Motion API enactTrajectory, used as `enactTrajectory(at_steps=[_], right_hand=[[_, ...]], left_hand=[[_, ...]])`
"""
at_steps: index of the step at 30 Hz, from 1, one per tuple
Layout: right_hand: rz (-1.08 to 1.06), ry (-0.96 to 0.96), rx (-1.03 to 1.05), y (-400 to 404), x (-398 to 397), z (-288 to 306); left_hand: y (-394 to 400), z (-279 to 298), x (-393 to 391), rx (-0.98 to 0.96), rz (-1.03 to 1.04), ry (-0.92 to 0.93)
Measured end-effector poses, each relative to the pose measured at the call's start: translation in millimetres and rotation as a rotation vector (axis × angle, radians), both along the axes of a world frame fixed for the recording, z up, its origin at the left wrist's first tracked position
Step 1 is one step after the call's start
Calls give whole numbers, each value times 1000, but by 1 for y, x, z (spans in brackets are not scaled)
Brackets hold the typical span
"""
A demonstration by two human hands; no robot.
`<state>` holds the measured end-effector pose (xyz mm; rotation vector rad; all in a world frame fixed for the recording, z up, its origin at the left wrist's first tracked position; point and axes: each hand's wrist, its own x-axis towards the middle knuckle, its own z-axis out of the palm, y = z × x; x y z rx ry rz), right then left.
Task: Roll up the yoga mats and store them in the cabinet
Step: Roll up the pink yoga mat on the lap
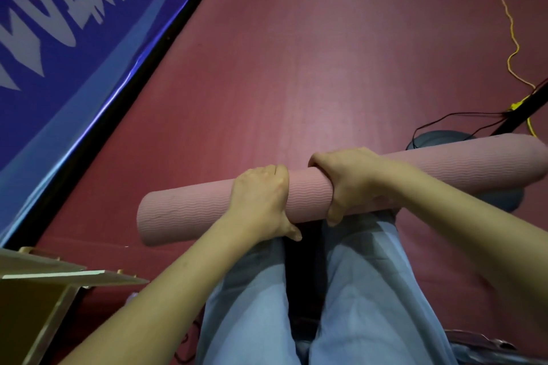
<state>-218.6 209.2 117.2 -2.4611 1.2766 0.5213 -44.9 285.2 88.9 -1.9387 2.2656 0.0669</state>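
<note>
Both my left hand (261, 201) and right hand (353, 184) clasp the rolled pink mat (308, 192) mid-length, its long axis crosswise, while what may be the cabinet (44, 284) sits nearer my left.

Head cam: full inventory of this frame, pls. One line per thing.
rolled yoga mat: 1, pink, held crosswise above the person's legs, fully rolled.
floor: dark red, fills the middle of the view.
banner: 1, blue with white lettering, upper left, black strip along its lower edge.
wooden cabinet: 1, light wood, lower left corner, only partly in view.
yellow cord: 1, trails down the right side of the floor.
black cables: a few, right, near a dark round object behind the mat.
trouser legs: 2, light blue, bottom centre.
left hand: grip on the mat's middle.
right hand: grip on the mat beside the left.
</note>
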Motion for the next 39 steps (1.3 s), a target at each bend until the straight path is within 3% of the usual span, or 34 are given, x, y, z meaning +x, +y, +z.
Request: enactTrajectory(at_steps=[12, 23, 33, 39], right_hand=[[100, 13, -342, 13, -6, -19], [141, 49, -269, 27, -10, 2], [201, 148, -19, 88, -14, 31], [202, 106, 6, 101, -20, 25]], left_hand=[[-51, 15, 12, 238, -50, 15], [-24, 19, 4, 253, -36, 68], [46, 29, -5, 492, -16, 213], [54, 22, -3, 525, -29, 251]])
